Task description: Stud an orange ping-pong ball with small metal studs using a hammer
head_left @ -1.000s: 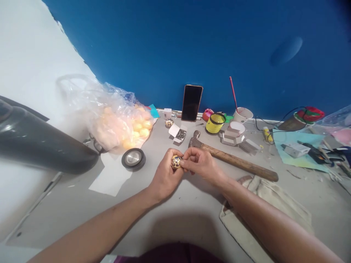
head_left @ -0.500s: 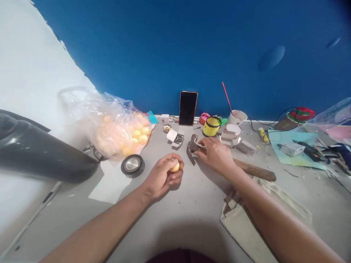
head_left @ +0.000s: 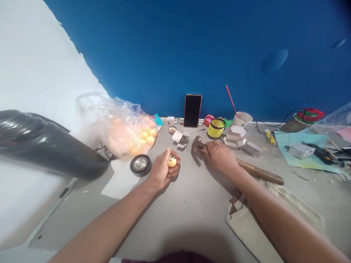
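My left hand [head_left: 159,168] is closed around a small yellow ball [head_left: 172,161], its thumb raised along one side. Small dark and pale spots show on the ball's exposed face; I cannot make out what they are. To the right, my right hand [head_left: 219,155] wraps the neck of a claw hammer [head_left: 261,173], just behind its metal head. The hammer lies low over the table, its wooden handle passing under my right wrist. Between and beyond my hands stands an open white box [head_left: 181,139] of small dark pieces.
A clear bag [head_left: 120,135] of yellow balls sits left, near a dark bottle [head_left: 52,146] and a round lid [head_left: 140,165]. A phone [head_left: 192,110] leans on the blue wall. A yellow tape-like cup [head_left: 216,128], paper cup [head_left: 242,118] and cloth bag [head_left: 255,226] lie rightward.
My left thumb has lifted off the ball, uncovering its spotted face. My right fingers have closed further round the hammer's neck, and its head has turned slightly. The whole view has shifted a little.
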### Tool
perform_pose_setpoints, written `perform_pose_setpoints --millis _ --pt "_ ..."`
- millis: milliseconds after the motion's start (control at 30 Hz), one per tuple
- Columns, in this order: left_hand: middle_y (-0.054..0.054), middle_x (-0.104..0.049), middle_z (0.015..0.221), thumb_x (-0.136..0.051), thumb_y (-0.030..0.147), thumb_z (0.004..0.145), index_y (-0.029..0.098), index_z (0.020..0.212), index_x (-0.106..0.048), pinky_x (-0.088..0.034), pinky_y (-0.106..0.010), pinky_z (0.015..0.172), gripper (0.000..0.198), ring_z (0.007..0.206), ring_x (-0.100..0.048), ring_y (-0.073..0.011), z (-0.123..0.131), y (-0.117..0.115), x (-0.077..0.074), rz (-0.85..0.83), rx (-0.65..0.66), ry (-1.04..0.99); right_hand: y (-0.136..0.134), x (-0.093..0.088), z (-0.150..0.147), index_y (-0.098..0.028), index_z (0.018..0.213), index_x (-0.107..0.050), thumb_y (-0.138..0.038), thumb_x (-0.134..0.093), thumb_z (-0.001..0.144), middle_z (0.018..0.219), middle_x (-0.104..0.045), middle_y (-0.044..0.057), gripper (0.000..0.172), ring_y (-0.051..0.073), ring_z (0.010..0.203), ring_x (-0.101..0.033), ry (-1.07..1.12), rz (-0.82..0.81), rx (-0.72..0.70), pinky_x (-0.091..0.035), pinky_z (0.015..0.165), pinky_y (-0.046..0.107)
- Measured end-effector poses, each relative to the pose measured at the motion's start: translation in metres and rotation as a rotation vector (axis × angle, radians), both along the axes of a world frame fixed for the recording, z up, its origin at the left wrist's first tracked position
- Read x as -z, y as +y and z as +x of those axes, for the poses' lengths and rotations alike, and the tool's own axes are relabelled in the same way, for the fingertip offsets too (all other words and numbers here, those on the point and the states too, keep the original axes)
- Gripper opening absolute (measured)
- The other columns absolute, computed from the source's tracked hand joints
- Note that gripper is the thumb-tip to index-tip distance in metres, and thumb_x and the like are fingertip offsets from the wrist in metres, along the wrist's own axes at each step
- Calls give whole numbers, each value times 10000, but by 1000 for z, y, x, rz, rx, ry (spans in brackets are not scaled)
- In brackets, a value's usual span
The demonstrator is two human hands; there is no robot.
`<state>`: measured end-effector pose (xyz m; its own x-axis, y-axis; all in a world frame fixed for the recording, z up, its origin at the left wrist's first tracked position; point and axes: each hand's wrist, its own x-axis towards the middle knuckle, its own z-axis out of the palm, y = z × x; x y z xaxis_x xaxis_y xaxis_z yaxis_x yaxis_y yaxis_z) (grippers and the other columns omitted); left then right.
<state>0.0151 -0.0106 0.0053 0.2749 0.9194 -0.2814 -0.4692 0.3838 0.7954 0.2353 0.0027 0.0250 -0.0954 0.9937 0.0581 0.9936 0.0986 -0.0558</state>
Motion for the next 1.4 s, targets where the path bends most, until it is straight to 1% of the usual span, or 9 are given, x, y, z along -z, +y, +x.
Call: perform_pose_setpoints --millis 233,367,467,600,733,967,1100,1267,1400 --pt "-75 -632 793 -697 524 874 115 955 -641 -346 -195 445 421 523 -474 -84 1 2 -2 -20 30 -33 -19 -35 4 -188 847 -709 -545 -593 903 695 -703 98 380 241 592 -633 235 107 59 -366 536 312" --pt "-49 -608 748 -715 529 864 133 930 -596 -245 -158 433 419 480 -387 -47 3 -2 0 7 60 0 -38 -46 -7 -194 1049 -748 -440 -538 946 834 -755 91 339 235 687 -669 423 215 -171 -426 606 312" --pt "-22 -570 711 -713 567 852 136 883 -564 -210 -151 427 458 466 -346 -33 5 -4 -1 11 63 18 -46 -44 -17 -197 1071 -754 -401 -529 960 892 -765 94 324 222 721 -677 406 178 -280 -428 626 300" --pt "14 -507 654 -702 567 859 143 835 -547 -204 -160 413 452 456 -315 -37 7 -6 -4 14 84 37 -45 -39 -19 -171 1007 -768 -441 -550 945 788 -738 107 352 224 667 -655 295 246 -252 -394 593 301" --pt "35 -454 609 -670 571 879 140 795 -553 -185 -162 411 454 442 -276 -35 7 -7 -5 22 110 56 -45 -39 -19 -206 1079 -761 -396 -543 952 871 -766 97 316 227 730 -682 336 239 -275 -424 635 297" --pt "18 -464 601 -618 614 898 136 759 -566 -185 -169 404 501 430 -262 -36 5 -6 -2 27 128 52 -47 -42 -19 -238 1170 -742 -381 -539 960 981 -782 86 325 244 839 -708 395 230 -268 -464 700 306" --pt "0 -506 610 -603 654 888 136 770 -566 -171 -158 395 533 423 -273 -34 5 -5 -1 -5 106 53 -48 -41 -19 -192 1079 -767 -393 -570 943 932 -776 116 313 254 786 -705 342 175 -322 -472 689 322" --pt "-40 -585 711 -590 578 929 130 837 -585 -236 -163 394 458 449 -339 -48 5 -4 -1 -54 101 -51 -49 -44 -18 -217 1173 -742 -377 -538 966 1013 -781 111 332 254 881 -707 408 268 -299 -487 749 323" --pt "-62 -616 774 -587 412 963 135 917 -596 -309 -178 411 281 494 -419 -79 5 -4 -2 -111 102 -150 -47 -43 -17 -198 1083 -758 -401 -535 962 908 -782 96 325 234 758 -697 361 219 -271 -447 653 302"
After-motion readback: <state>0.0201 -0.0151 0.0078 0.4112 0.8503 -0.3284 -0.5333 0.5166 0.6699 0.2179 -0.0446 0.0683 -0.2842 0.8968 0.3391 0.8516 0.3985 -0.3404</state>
